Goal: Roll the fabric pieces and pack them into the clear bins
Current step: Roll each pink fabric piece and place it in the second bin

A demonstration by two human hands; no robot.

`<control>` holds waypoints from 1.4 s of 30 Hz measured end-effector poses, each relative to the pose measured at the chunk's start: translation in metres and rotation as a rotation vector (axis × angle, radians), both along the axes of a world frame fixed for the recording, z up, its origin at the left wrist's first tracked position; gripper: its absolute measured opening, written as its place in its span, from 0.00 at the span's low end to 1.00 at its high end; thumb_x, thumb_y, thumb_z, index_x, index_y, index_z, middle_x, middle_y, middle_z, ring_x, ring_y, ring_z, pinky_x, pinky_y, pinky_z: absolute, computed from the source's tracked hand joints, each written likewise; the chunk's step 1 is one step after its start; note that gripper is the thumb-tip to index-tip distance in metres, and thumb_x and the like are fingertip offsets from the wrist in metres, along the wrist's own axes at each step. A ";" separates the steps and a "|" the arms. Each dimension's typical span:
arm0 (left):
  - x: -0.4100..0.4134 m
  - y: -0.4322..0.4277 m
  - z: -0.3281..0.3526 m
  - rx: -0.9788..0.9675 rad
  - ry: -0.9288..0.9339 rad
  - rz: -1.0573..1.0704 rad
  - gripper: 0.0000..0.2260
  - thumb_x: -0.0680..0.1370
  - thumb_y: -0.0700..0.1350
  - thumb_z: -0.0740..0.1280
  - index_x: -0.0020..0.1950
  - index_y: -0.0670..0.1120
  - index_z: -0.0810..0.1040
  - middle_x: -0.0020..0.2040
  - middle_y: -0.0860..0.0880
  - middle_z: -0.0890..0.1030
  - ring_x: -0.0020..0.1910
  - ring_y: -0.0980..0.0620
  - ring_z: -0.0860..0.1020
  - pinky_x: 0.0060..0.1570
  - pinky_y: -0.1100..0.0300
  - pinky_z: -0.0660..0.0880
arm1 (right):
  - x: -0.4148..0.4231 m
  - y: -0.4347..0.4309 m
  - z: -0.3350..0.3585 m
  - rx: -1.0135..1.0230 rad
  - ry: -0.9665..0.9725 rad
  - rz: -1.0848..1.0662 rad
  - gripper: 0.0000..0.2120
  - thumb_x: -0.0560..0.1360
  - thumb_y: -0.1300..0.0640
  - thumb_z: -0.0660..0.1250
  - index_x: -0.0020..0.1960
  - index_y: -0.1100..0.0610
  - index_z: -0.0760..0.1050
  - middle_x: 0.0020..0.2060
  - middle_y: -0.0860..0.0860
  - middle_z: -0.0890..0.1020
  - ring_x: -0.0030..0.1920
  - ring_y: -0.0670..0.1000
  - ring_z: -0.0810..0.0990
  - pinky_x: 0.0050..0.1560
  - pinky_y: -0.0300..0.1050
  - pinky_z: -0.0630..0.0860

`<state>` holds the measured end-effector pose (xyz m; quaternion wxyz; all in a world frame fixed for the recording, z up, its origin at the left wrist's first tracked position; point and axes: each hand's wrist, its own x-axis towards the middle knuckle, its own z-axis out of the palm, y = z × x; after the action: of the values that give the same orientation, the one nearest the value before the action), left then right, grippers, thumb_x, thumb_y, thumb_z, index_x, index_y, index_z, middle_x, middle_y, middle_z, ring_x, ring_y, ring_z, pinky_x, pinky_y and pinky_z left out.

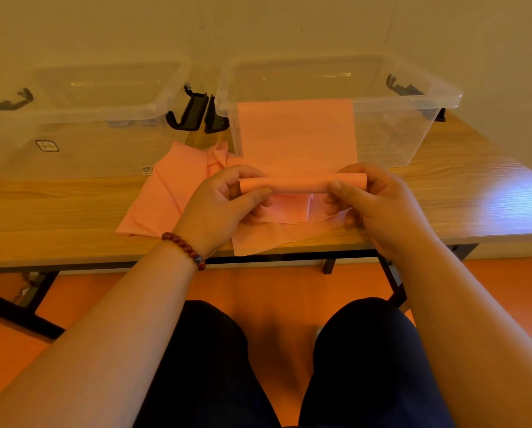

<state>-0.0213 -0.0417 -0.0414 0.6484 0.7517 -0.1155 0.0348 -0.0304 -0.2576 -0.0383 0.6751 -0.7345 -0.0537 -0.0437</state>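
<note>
Left hand (224, 196): fingers (243, 173) curled round the left end of the roll (289, 184), thumb on the near side.
Right hand (369, 205): fingers grasping the roll's right end the same way.
Roll: pink, crosswise between my hands, over the tabletop (57, 211).
Sheet (295, 134): unrolled part, flat, running from the roll toward 12 o'clock, up the front of the right bin (413, 125).
Pile (165, 193): more pink fabric, loose on the tabletop beneath my hands and out toward 9 o'clock.
Left bin (88, 118): at 11 o'clock, beside the right bin.
Bracelet (184, 247): red beads, my left wrist.
</note>
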 end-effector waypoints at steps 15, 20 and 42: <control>0.000 0.000 0.001 0.015 0.009 0.017 0.07 0.77 0.39 0.67 0.50 0.50 0.76 0.33 0.52 0.83 0.31 0.56 0.80 0.31 0.66 0.76 | -0.001 0.001 0.000 -0.013 -0.001 -0.019 0.02 0.76 0.55 0.69 0.48 0.52 0.79 0.35 0.49 0.84 0.37 0.46 0.83 0.36 0.43 0.74; 0.000 -0.002 0.001 0.004 0.014 0.036 0.04 0.78 0.40 0.66 0.49 0.49 0.76 0.32 0.51 0.83 0.29 0.55 0.80 0.29 0.65 0.76 | 0.000 -0.001 0.000 -0.013 0.004 0.038 0.16 0.73 0.62 0.72 0.54 0.45 0.77 0.39 0.48 0.84 0.39 0.48 0.83 0.37 0.42 0.75; 0.004 0.007 -0.008 0.248 -0.255 0.227 0.03 0.73 0.43 0.72 0.43 0.44 0.82 0.50 0.61 0.70 0.63 0.57 0.68 0.48 0.78 0.67 | 0.000 0.001 -0.012 -0.224 -0.298 -0.290 0.07 0.69 0.52 0.76 0.42 0.54 0.80 0.51 0.38 0.73 0.53 0.38 0.74 0.50 0.38 0.75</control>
<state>-0.0171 -0.0350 -0.0497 0.5229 0.8235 -0.1147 0.1878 -0.0308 -0.2567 -0.0499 0.5606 -0.7903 -0.0514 -0.2421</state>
